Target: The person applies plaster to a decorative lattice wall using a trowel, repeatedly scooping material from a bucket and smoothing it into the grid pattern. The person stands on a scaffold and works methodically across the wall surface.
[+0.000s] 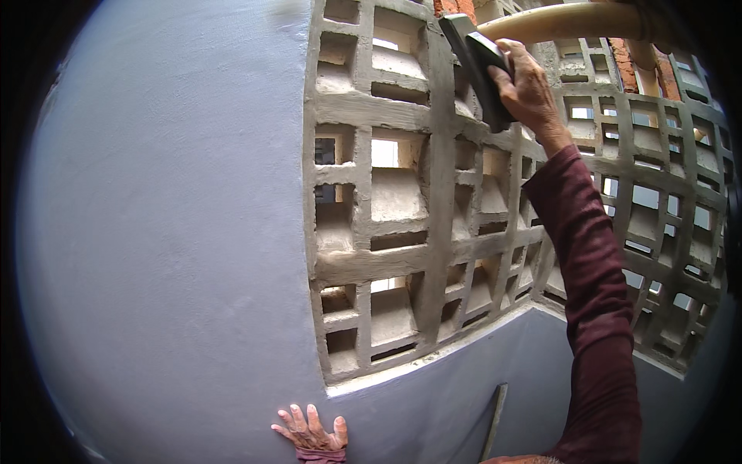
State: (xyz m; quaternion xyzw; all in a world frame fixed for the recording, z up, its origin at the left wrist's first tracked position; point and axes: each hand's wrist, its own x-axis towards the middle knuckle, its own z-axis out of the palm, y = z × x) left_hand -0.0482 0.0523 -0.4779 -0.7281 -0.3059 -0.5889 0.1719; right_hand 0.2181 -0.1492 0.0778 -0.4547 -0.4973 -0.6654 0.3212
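My right hand (529, 89) is raised high, its fingers wrapped round the grip of a dark plastering float (469, 58). The float is tilted, with its long flat blade facing left, in front of the upper part of a concrete lattice screen (439, 193). Whether the blade touches the lattice I cannot tell. Low down, my left hand (313, 431) lies against the smooth grey plastered wall (170, 232), below the screen's lower left corner. Its fingers are spread and nothing is in them.
A thick bamboo pole (568, 22) crosses the top right, close to my raised hand. The lattice turns a corner and continues on the right. Orange brick (623, 66) shows behind it. A narrow strip (495, 421) leans against the lower wall, left of my right arm.
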